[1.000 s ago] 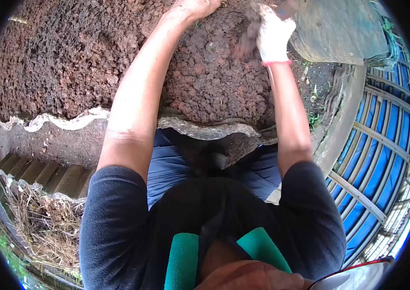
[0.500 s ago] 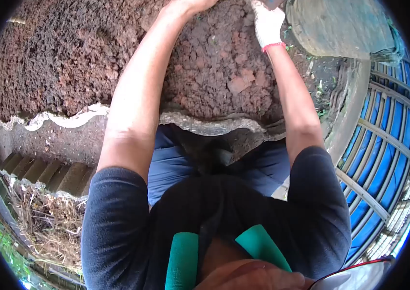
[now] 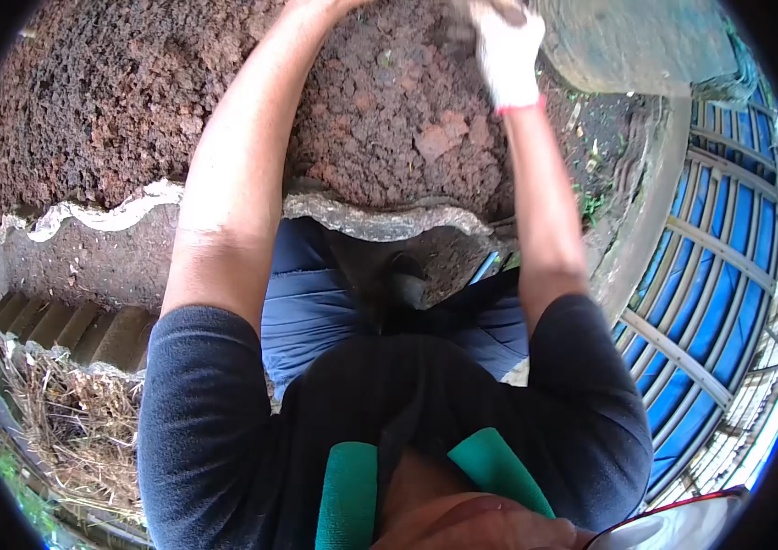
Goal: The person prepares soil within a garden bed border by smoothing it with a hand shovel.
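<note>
My right hand (image 3: 510,57) wears a white work glove with a red cuff. It is at the top of the head view, over the soil, its fingers closed round something brown and blurred (image 3: 510,11) that I cannot make out. My left hand (image 3: 341,4) is bare and almost wholly cut off by the top edge, so its fingers are hidden. Beneath both arms lies a bed of reddish-brown, crumbly soil (image 3: 380,119). A flatter reddish clod (image 3: 441,135) rests on it between my forearms.
A wavy, rough-edged border (image 3: 380,220) runs between the soil and my legs. At the upper right is a greyish-green sheet (image 3: 636,41). Blue panels behind slats (image 3: 682,321) stand to the right. Corrugated sheeting (image 3: 86,330) and dry straw (image 3: 77,412) lie to the left.
My left hand has slid left and further out past the top edge. The gloved right hand has turned slightly and is smeared by motion at its fingers. The view has shifted a little.
</note>
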### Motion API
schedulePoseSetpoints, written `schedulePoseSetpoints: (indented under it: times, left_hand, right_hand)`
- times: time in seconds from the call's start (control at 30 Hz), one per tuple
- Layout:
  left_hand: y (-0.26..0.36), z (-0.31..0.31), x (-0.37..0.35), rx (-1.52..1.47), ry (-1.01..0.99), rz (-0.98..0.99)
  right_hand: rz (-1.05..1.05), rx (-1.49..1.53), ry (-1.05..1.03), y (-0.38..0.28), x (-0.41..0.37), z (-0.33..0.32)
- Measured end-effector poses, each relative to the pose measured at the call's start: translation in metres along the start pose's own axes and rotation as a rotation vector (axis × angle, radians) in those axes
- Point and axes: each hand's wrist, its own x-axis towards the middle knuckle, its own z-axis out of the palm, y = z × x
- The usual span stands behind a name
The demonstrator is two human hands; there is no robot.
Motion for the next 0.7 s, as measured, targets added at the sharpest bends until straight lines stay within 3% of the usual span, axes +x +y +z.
schedulePoseSetpoints:
  times: [0.03, 0.07, 0.1, 0.13, 0.17, 0.27, 0.33, 0.4, 0.53, 0.57, 0.6, 0.7]
  left_hand:
    - [-0.004, 0.002, 0.003, -0.017, 0.004, 0.076]
    - [-0.005, 0.004, 0.002, -0.028, 0.02, 0.083]
    - [-0.006, 0.005, 0.004, -0.035, 0.035, 0.085]
    - [0.006, -0.008, 0.001, -0.031, -0.072, 0.037]
    - [0.002, -0.006, 0.001, -0.037, -0.057, 0.04]
    - [0.001, -0.002, 0.002, -0.038, -0.014, 0.062]
    - [0.003, -0.007, 0.002, -0.029, 0.003, 0.086]
    - [0.008, -0.013, -0.006, -0.028, -0.005, 0.083]
    - [0.004, -0.008, -0.001, 0.007, -0.064, 0.075]
    - [0.003, -0.006, 0.002, 0.012, -0.024, 0.115]
    - [-0.001, -0.003, 0.0, 0.005, 0.02, 0.123]
    - [0.001, -0.002, 0.001, 0.016, -0.016, 0.068]
  right_hand:
    - [-0.337, -0.218, 0.026, 0.016, -0.007, -0.01]
    - [-0.523, -0.334, 0.119, 0.001, -0.016, -0.001]
    - [-0.251, -0.088, 0.046, -0.022, -0.031, -0.005]
    - [-0.026, 0.085, 0.084, -0.052, -0.045, -0.002]
    - [-0.171, 0.178, 0.033, -0.057, -0.052, -0.007]
    - [-0.319, -0.124, -0.053, -0.093, -0.04, -0.031]
    - [-0.47, 0.041, -0.18, -0.147, -0.016, -0.049]
    - [-0.561, 0.124, -0.112, -0.135, 0.009, -0.068]
    - [-0.328, -0.25, 0.304, -0.054, 0.034, -0.033]
    - [-0.51, -0.205, 0.386, 0.079, 0.056, -0.053]
    - [-0.022, 0.106, 0.3, 0.043, 0.049, -0.045]
    - [-0.015, 0.151, 0.266, 0.015, 0.036, -0.035]
